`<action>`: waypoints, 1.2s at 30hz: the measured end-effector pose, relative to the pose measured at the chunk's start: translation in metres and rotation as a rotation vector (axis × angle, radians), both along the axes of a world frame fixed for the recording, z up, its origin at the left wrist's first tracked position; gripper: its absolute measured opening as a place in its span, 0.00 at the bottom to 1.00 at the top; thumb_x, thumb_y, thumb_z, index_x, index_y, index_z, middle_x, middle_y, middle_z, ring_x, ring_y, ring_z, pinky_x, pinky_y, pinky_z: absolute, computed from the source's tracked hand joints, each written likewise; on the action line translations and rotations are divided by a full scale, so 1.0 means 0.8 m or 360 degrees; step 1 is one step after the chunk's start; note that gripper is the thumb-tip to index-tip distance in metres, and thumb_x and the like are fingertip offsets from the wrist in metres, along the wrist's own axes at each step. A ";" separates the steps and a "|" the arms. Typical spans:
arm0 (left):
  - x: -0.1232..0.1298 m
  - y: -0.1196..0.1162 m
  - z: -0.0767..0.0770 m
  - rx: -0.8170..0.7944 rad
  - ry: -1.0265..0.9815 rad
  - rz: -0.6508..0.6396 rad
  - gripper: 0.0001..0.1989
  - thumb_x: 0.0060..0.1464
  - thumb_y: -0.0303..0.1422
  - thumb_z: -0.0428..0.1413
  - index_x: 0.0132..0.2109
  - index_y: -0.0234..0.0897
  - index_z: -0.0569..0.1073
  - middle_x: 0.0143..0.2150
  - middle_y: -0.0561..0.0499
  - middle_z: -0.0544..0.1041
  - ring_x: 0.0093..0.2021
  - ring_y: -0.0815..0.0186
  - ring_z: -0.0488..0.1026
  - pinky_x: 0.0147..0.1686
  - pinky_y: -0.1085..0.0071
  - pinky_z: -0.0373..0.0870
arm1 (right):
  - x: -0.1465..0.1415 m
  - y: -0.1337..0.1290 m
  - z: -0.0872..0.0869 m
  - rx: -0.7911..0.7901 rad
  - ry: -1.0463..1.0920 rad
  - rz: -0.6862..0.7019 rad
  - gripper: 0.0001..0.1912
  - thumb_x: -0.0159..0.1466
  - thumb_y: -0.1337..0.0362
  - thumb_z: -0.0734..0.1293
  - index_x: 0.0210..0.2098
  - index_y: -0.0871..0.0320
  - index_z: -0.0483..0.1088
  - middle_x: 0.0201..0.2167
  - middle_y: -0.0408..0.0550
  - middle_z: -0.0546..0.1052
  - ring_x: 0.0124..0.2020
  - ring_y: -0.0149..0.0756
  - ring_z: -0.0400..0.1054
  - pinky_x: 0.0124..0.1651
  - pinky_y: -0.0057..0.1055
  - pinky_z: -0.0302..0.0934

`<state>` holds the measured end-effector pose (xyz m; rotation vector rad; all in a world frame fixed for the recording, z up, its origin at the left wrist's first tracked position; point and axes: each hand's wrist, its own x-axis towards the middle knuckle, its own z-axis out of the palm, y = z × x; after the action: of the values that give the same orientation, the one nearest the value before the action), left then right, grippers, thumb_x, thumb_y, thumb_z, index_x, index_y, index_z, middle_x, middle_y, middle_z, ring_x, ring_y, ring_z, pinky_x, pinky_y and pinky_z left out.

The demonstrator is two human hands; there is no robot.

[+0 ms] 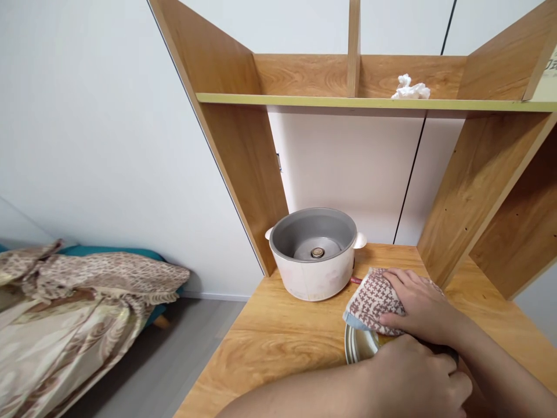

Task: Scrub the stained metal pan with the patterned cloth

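The right hand (pixel 415 299) grasps the patterned cloth (pixel 369 299) over a metal bowl (pixel 362 347) on the bench (pixel 243 342). The left hand (pixel 415 377) is curled beside it; its grip is hidden. The cloth looks soft and light, best bunched mid-palm; the bowl seems stiff, slippery, best held by its rim. The red tag's (pixel 355 280) lettering is too small to trust.

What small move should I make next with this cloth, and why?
Perhaps slide the cloth with your right hand toward the ringed edge of the metal piece: that edge is bare, the cloth overlaps the far side, and your left hand is at the near side, its grip mostly hidden.
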<state>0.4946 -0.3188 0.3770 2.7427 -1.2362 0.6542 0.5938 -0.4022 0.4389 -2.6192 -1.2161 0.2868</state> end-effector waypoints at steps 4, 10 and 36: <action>0.000 0.001 0.001 0.0033 0.0032 0.0005 0.17 0.67 0.47 0.57 0.42 0.37 0.74 0.36 0.52 0.78 0.33 0.64 0.76 0.22 0.63 0.59 | 0.003 0.002 -0.002 0.0001 0.0026 -0.0011 0.47 0.62 0.42 0.71 0.75 0.50 0.58 0.73 0.54 0.63 0.70 0.59 0.56 0.69 0.55 0.50; 0.001 0.000 0.003 0.0027 0.0077 0.0018 0.16 0.65 0.47 0.60 0.43 0.36 0.74 0.35 0.54 0.77 0.31 0.65 0.75 0.20 0.65 0.56 | 0.006 0.005 -0.008 0.0102 -0.0004 -0.0071 0.34 0.68 0.46 0.66 0.71 0.49 0.64 0.67 0.52 0.71 0.65 0.55 0.63 0.65 0.50 0.56; 0.003 -0.001 0.001 0.0022 0.0152 0.0042 0.18 0.66 0.48 0.59 0.44 0.36 0.75 0.37 0.54 0.79 0.33 0.64 0.77 0.22 0.63 0.61 | 0.008 0.004 -0.016 0.0161 -0.0090 -0.0002 0.36 0.69 0.43 0.65 0.71 0.50 0.64 0.65 0.55 0.72 0.63 0.56 0.64 0.64 0.49 0.54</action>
<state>0.4967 -0.3199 0.3780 2.7698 -1.1910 0.5118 0.6001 -0.3992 0.4262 -2.5572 -1.2134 0.1479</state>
